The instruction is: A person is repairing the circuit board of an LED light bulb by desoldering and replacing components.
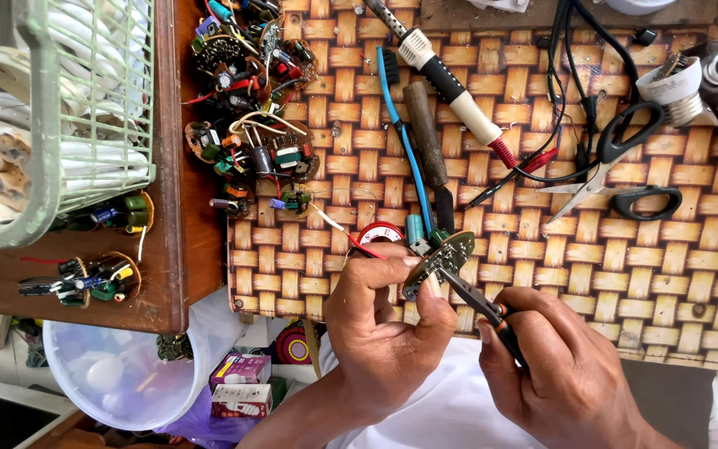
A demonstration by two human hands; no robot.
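My left hand (380, 328) pinches a small round green circuit board (440, 259) between thumb and fingers, above the near edge of a woven mat (542, 249). My right hand (567, 374) grips orange-handled pliers (479, 301), whose tips touch the lower edge of the board. A red wire (359, 241) trails from near the board toward a red-rimmed solder spool (381, 233) partly hidden behind my left fingers.
Loose circuit boards (251, 108) pile at the mat's far left. A soldering iron (450, 83), a wood-handled tool (425, 133), a blue brush (405, 141), scissors (625, 166) and a bulb base (675, 87) lie on it. A green basket (85, 108) of lamp tubes stands left.
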